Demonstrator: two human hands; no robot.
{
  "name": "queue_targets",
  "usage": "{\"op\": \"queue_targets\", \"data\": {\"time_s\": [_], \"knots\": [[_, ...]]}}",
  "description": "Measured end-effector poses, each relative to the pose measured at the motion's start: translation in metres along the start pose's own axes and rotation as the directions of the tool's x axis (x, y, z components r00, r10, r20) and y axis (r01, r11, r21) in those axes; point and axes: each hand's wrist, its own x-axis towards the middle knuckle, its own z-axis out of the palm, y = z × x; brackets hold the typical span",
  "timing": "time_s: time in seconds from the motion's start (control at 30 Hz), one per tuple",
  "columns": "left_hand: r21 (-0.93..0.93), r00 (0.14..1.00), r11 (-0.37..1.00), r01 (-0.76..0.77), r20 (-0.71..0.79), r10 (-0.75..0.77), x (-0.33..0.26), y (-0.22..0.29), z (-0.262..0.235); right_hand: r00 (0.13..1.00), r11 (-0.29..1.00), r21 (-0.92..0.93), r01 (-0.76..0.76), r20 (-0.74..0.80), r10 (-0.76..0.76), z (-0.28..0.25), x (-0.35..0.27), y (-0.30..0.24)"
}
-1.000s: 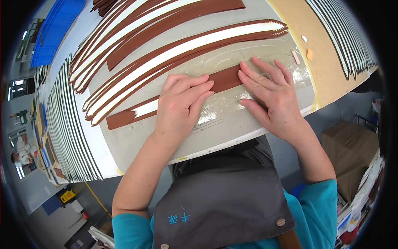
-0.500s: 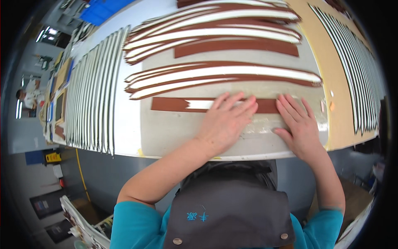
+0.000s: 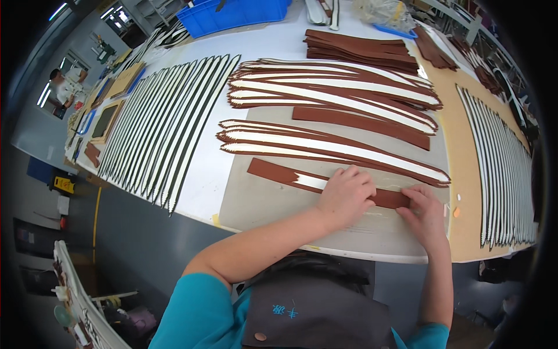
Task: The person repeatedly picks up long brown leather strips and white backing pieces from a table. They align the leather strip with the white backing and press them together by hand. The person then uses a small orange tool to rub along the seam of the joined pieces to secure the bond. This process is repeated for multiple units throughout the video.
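"What's biggest?"

"The white tabletop (image 3: 195, 189), spread around the gray mat (image 3: 261, 206)."

"After that?"

"2 rows of black-and-white strips: 1 row (image 3: 165, 128) left of the mat, 1 (image 3: 504, 174) right of it. A blue bin (image 3: 232, 21) stands beyond the mat, toward its left. A bundle of brown-and-white strips (image 3: 325, 145) lies across the mat."

"And the strip being handled?"

"That brown strip with a white panel (image 3: 311, 182) lies on the mat's nearer half."

"Each grip?"

"Over the mat, the left hand (image 3: 349, 196) curls its fingers on the strip. Near the mat's right edge, the right hand (image 3: 427, 214) sets thumb and fingers narrowly at the strip's end. Whether either grip pinches, I can't tell."

"Smallest?"

"An orange chip (image 3: 457, 213), just right of the mat."
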Motion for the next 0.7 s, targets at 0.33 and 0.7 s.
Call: {"op": "queue_targets", "data": {"time_s": [0.33, 0.7], "knots": [[0.190, 0.977, 0.968, -0.163, -0.103, 0.185, 0.010, 0.002, -0.004, 0.973, 0.975, 0.219, -0.029, -0.216, 0.077, 0.007, 0.001, 0.009], [0.235, 0.998, 0.971, -0.053, -0.030, 0.062, -0.021, 0.013, 0.002, 0.960, 0.997, -0.071, 0.012, -0.277, -0.032, 0.021, -0.049, 0.004]]}}
